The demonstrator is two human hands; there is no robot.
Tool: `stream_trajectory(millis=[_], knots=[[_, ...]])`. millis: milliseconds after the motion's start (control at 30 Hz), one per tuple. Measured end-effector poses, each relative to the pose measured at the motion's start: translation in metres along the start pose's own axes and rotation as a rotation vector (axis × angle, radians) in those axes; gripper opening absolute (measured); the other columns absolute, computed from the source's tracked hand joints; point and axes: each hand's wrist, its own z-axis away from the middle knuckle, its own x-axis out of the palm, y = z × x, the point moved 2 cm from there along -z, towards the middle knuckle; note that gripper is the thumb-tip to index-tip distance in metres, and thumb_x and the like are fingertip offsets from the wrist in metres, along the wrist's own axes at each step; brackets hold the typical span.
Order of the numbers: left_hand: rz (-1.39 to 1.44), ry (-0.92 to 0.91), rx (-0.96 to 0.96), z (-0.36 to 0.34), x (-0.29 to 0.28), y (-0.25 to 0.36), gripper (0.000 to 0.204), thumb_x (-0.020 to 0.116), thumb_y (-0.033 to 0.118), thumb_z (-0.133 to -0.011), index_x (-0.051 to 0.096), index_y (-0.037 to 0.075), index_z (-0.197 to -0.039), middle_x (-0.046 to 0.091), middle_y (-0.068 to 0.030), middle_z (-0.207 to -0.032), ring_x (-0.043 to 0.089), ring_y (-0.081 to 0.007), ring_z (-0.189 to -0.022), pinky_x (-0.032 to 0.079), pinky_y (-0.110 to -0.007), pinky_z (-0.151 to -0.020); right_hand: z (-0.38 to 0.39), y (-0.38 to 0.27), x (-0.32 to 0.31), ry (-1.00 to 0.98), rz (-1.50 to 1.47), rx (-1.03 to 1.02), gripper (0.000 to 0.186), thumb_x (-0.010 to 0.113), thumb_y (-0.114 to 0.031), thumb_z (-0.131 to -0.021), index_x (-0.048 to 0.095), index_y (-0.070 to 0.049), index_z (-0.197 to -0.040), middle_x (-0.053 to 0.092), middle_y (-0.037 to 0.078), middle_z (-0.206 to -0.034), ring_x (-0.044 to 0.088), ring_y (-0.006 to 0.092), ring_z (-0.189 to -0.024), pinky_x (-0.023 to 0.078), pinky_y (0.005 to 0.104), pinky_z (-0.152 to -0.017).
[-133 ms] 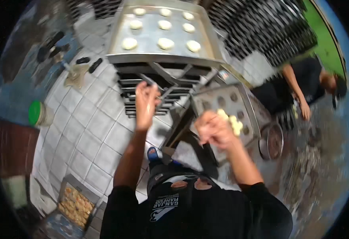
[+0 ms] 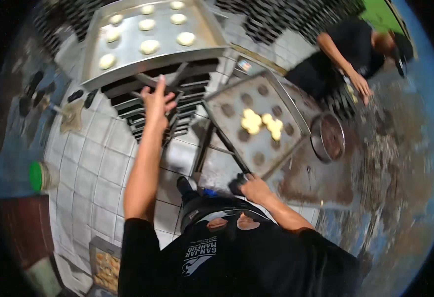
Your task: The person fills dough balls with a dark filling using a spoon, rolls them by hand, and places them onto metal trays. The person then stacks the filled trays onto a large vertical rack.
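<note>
My left hand point(image 2: 157, 103) is raised beside the near edge of a large metal tray point(image 2: 143, 67). Its fingers are spread and hold nothing. Several flattened pale dough rounds point(image 2: 149, 47) are spaced over that tray. At the near corner of a smaller, dark-spotted baking tray point(image 2: 237, 131), my right hand point(image 2: 256, 189) has its fingers curled, partly hidden; what they hold, if anything, does not show. A dark patch borders its fingertips. Two clusters of yellowish dough balls point(image 2: 251, 122) lie on the middle of the smaller tray.
Black slatted racks point(image 2: 187, 79) support the large tray. A round metal pan point(image 2: 328, 137) stands right of the smaller tray on a worn surface. Beyond it a co-worker in black point(image 2: 355, 44) reaches down. A green-lidded tub point(image 2: 41, 176) and a bin of yellow-brown pieces point(image 2: 106, 270) are left.
My right hand has moved from over the smaller tray down to its near corner, uncovering the dough clusters. My left hand's fingers have spread. The whole view has shifted and turned.
</note>
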Motion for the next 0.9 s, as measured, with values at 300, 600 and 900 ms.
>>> stream_trajectory(millis=[300, 600, 900], knots=[[-0.128, 0.048, 0.121, 0.0, 0.0, -0.006, 0.046, 0.07, 0.04, -0.094, 0.06, 0.0, -0.113, 0.07, -0.01, -0.082, 0.067, -0.0193, -0.065, 0.054, -0.031, -0.053, 0.146, 0.071, 0.071, 0.317, -1.496, 0.673, 0.012, 0.062, -0.013, -0.1, 0.069, -0.009, -0.091, 0.069, 0.002, -0.077, 0.066, 0.0124, -0.067, 0.055, 0.0326, -0.06], [-0.402, -0.426, 0.414, 0.228, 0.069, -0.148, 0.028, 0.063, 0.026, -0.102, 0.062, 0.001, -0.114, 0.066, -0.0073, -0.097, 0.064, -0.0141, -0.082, 0.052, -0.028, -0.069, 0.012, 0.287, 0.157, 1.056, -0.749, 1.244, 0.035, 0.078, -0.03, -0.082, 0.073, 0.002, -0.095, 0.071, 0.023, -0.082, 0.069, 0.0448, -0.087, 0.053, 0.052, -0.081], [-0.06, -0.604, -0.483, 0.329, 0.16, -0.285, 0.029, 0.048, 0.021, -0.108, 0.058, -0.003, -0.121, 0.066, -0.0082, -0.104, 0.063, -0.0147, -0.087, 0.053, -0.031, -0.076, 0.121, 0.097, 0.091, 1.12, -1.21, 0.6, 0.023, 0.075, -0.018, -0.086, 0.069, 0.0, -0.098, 0.065, 0.012, -0.073, 0.066, 0.0263, -0.07, 0.052, 0.0374, -0.07]])
